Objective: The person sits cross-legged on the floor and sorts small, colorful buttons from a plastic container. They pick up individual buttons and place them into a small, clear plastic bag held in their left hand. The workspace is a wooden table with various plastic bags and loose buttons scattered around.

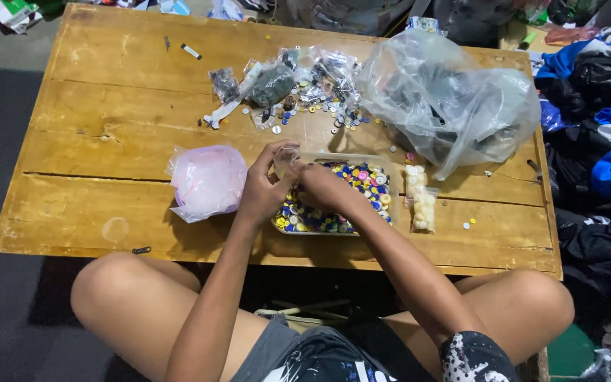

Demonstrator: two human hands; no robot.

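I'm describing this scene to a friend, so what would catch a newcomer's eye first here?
Probably the clear tray heaped with bright buttons at the middle of the wooden table, with the left hand and right hand meeting over it. Next, the big crumpled clear bag at the far right and the pink bag to the left.

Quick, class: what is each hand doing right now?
Left hand: fingers closed on a small clear bag over the tray of buttons.
Right hand: at the same bag; grip cannot be told.
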